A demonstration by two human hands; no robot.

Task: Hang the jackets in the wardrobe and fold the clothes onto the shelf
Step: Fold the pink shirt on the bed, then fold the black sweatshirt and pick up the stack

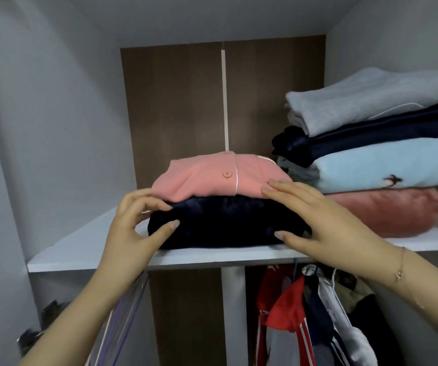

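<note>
Bare forearms; thin, perhaps gold bracelet (400,270)

left hand (130,228) and right hand (315,220) touching navy bundle (225,223), pink top (212,180) above, shelf (80,247)

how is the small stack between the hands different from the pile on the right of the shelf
The small stack has two garments, a pink buttoned top on a dark navy one; the right pile has at least four and stands taller. The small stack sits at the shelf's front edge with the left hand and right hand on it; the right pile sits untouched by the side wall. Both are folded clothes on one shelf.
</note>
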